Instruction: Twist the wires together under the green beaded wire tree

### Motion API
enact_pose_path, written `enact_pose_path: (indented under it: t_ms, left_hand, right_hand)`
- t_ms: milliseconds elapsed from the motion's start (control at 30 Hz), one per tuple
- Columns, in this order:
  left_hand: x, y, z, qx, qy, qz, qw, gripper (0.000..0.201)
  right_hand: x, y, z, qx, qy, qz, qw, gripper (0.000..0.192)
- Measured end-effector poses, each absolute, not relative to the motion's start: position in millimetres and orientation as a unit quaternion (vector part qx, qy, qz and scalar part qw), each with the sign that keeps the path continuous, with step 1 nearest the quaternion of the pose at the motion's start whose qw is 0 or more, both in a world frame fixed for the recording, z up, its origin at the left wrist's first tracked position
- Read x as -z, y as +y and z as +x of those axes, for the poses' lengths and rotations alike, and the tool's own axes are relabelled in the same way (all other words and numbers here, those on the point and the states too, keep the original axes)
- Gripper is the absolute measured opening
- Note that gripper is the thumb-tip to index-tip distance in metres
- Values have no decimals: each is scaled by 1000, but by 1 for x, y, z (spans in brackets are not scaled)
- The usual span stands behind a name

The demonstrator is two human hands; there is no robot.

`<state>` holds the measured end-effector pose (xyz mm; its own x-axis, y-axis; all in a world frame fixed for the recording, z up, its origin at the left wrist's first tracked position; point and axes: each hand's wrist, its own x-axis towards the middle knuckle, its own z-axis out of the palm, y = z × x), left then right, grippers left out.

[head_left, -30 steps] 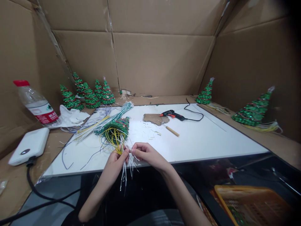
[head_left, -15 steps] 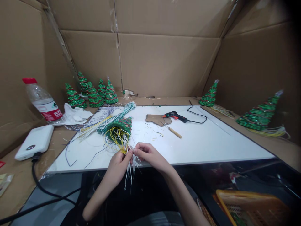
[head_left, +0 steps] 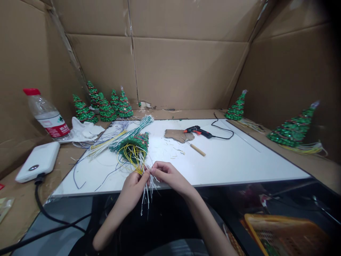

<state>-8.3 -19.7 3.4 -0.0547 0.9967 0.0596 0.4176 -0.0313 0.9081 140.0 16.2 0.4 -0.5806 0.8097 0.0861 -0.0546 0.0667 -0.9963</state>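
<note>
A: Hands? 
B: Left hand (head_left: 132,185) and right hand (head_left: 167,175) are met at the white table's (head_left: 239,160) near edge; fingers of both are pinched on the bundle of thin white and yellow wires (head_left: 145,177).

A: Wires from where? 
B: They are trailed from the green sequinned cone tree (head_left: 134,143) laid on its side just behind. A black-orange glue gun (head_left: 198,131) is seen further back.

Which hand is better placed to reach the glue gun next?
Probably the right hand: the glue gun lies on its side of the board, while the left hand pinches the wires.
</note>
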Motion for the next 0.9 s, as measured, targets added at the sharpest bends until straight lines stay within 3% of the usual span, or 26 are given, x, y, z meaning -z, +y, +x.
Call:
enact_pose_path:
  t_ms: [900]
  left_hand:
    - [4, -17, -8, -358, 638, 607, 309, 43]
  right_hand:
    - [4, 15, 136, -586, -653, -304, 372, 31]
